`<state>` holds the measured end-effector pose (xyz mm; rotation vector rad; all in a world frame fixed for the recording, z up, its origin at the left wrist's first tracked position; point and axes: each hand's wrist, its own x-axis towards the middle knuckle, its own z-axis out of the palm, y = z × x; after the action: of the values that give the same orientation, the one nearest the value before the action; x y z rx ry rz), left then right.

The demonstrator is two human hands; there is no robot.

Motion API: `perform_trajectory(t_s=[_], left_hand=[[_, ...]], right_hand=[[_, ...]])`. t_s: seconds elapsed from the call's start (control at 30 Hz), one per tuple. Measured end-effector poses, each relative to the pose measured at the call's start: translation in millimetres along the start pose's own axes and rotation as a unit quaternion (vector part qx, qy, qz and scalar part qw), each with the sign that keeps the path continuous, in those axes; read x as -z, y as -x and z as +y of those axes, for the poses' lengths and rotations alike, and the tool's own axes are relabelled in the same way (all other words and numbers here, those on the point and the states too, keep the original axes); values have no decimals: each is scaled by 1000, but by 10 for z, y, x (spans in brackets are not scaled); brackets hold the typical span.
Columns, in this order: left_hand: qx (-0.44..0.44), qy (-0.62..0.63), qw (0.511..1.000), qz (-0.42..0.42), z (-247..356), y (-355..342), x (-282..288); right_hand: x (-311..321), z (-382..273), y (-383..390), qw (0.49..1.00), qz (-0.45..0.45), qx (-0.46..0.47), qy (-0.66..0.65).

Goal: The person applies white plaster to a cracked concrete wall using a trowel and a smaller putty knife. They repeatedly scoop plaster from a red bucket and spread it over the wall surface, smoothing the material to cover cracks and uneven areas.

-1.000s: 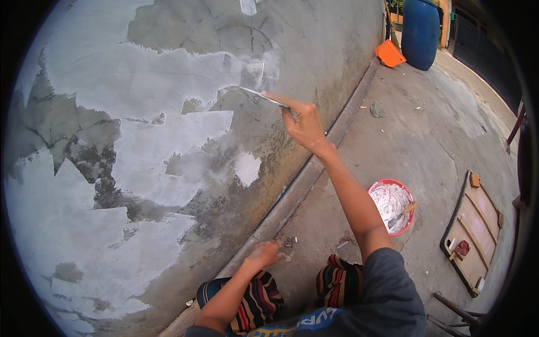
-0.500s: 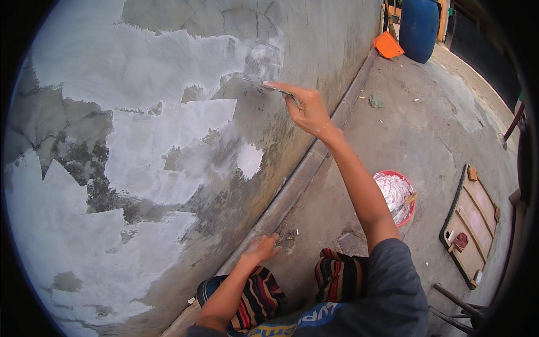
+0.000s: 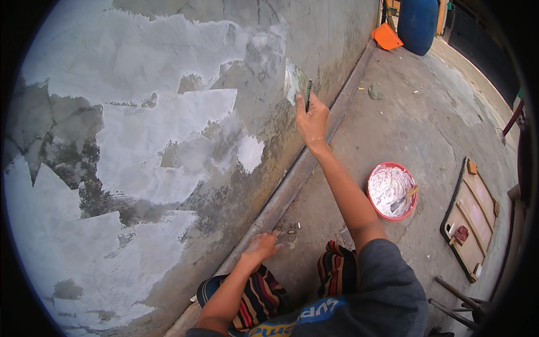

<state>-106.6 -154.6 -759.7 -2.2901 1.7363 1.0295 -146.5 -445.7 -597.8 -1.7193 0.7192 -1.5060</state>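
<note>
Head view: your right grip [image 3: 313, 119], clasped on a flat, pale-smeared scraper blade [image 3: 293, 83] with dark edging, before the grey, white-patched wall [image 3: 332, 45]; your left grip [image 3: 263, 246], fingers slack, near its base; round red-rimmed tub [image 3: 369, 196] of white paste, rightward on concrete floor [image 3: 337, 196].

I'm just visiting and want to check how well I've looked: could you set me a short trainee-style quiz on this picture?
1. Which hand's fingers hold the scraper?
2. True or false: the red-rimmed tub stands on the floor.
3. What colour is the barrel? A) green B) blue C) white

Key:
1. The right hand.
2. True.
3. B.
</note>
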Motion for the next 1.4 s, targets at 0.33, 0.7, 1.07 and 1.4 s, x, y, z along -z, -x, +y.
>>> perform_trajectory(t_s=[0.33,0.7,1.07,1.4], left_hand=[[-12,-20,1000,-10,135,-40,31],[-20,-13,1000,10,207,-23,43],[-13,2,1000,10,94,59,129],[-15,14,1000,13,57,1,105]], right_hand=[[-546,-164,568,984,-22,177,27],[138,446,-144,999,36,-24,-1],[-279,150,7,998,4,-26,64],[-323,-521,258,985,-21,166,49]])
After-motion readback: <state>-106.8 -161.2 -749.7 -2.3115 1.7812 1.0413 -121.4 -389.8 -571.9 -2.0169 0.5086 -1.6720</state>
